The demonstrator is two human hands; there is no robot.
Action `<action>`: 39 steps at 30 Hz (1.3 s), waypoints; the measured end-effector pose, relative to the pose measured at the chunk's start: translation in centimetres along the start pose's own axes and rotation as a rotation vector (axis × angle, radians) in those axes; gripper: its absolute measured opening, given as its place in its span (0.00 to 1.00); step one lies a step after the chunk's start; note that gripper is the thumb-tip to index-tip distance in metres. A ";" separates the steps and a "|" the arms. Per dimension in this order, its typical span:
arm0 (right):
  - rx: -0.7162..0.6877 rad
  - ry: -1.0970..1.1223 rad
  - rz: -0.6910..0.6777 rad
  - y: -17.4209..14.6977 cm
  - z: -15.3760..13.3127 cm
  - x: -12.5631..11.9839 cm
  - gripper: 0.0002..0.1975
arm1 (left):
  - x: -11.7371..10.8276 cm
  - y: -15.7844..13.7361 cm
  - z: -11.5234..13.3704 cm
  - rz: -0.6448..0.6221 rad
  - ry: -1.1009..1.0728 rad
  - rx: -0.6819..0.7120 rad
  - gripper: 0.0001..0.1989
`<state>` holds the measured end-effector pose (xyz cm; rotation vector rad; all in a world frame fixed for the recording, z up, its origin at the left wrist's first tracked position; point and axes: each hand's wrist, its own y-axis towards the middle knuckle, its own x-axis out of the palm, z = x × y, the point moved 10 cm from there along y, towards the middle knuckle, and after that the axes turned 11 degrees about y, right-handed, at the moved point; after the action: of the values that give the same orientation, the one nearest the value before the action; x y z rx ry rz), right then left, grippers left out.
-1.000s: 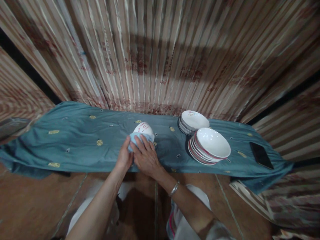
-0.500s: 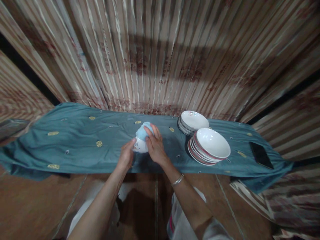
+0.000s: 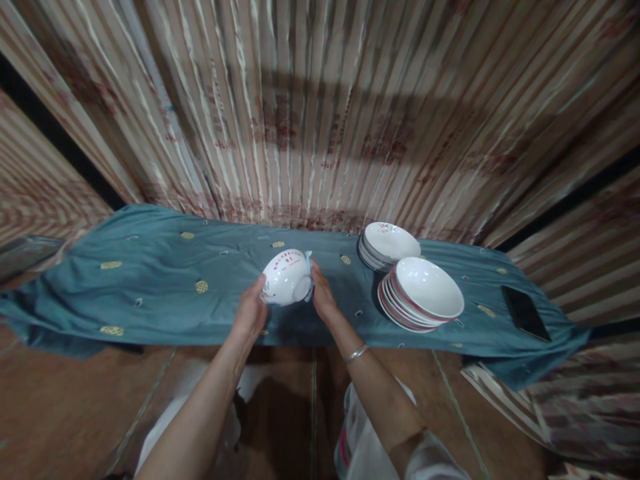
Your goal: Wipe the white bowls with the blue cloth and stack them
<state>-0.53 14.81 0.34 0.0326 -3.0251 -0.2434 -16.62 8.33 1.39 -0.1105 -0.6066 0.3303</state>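
Observation:
A white bowl point(image 3: 285, 277) with red lettering on its outer wall is held above the table, tilted so that its underside and foot ring show. Its left edge is gripped by my left hand point(image 3: 251, 308), closed on it. On the bowl's right side my right hand point(image 3: 323, 292) presses a light blue cloth point(image 3: 309, 267) against it. Only a thin strip of that cloth shows, and some fingers of both hands are hidden behind the bowl.
Right of my hands stand a stack of white bowls with reddish rims point(image 3: 425, 290) and, behind it, another white stack point(image 3: 390, 241). A dark phone point(image 3: 525, 312) lies farther right on the green tablecloth point(image 3: 160, 280). A striped curtain point(image 3: 320, 133) hangs behind.
The bowl has been turned so its outside and foot now face me. My right hand and the cloth have shifted from its upper face to its right side.

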 end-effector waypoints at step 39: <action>-0.461 -0.759 -0.218 -7.0 -6.4 5.9 0.28 | 1.0 -0.1 -0.2 0.005 -0.156 -0.080 0.20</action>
<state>-5.66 6.73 6.15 0.2928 -3.5876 -1.2169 -15.73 8.58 1.76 -0.1644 -0.7742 0.3212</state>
